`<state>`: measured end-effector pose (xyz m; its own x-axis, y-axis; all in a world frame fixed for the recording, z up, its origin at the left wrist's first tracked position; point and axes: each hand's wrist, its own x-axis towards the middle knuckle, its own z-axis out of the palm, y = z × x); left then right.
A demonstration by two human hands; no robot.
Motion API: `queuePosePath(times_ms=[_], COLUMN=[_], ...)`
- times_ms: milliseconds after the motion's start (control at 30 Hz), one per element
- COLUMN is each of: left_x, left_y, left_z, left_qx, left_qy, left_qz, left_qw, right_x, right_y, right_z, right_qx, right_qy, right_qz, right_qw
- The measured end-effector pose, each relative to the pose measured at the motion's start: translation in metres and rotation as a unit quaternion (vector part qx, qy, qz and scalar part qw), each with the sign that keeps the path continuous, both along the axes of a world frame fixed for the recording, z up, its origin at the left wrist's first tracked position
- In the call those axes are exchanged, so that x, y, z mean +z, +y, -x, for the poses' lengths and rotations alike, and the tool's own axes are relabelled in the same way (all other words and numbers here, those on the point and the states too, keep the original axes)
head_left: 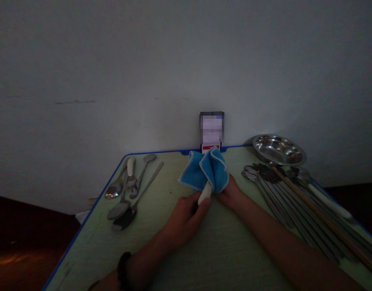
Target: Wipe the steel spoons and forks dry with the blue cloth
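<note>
My left hand is closed around a utensil's white handle, which points up and away from me. The utensil's far end is hidden inside a blue cloth with pale edging. Behind the cloth, my right hand is closed on it from the right side, most of its fingers covered. To the left lie several metal spoons and a fork with a white handle. Several long metal utensils lie in a row on the right.
A phone leans against the wall at the table's back edge. A shiny metal bowl stands at the back right. Beside it lie a wooden stick and a white-handled utensil. The pale green table has a blue rim.
</note>
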<state>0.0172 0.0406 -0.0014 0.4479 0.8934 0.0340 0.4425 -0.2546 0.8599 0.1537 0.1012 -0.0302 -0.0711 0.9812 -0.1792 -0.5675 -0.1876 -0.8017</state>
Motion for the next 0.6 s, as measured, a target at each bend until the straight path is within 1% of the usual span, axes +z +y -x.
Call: queuePosePath(times_ms=[67, 167, 333, 600], left_x=[0.0000, -0.0002, -0.0009, -0.0012], left_y=[0.0002, 0.0004, 0.0003, -0.0001], left_z=[0.0000, 0.0000, 0.0000, -0.0003], left_qx=[0.015, 0.015, 0.003, -0.003], left_qy=[-0.003, -0.006, 0.002, -0.002], left_qz=[0.005, -0.001, -0.011, -0.006], left_qw=[1.000, 1.000, 1.000, 1.000], right_x=[-0.0015, -0.0047, -0.0089, -0.0100], right_y=[0.0006, 0.0009, 0.0002, 0.0022], right_z=[-0.0004, -0.0016, -0.0030, -0.0029], right_qx=[0.027, 0.016, 0.013, 0.025], right_qy=[0.039, 0.052, 0.055, 0.060], right_qz=[0.023, 0.040, 0.036, 0.039], right_qw=[0.999, 0.998, 0.998, 0.997])
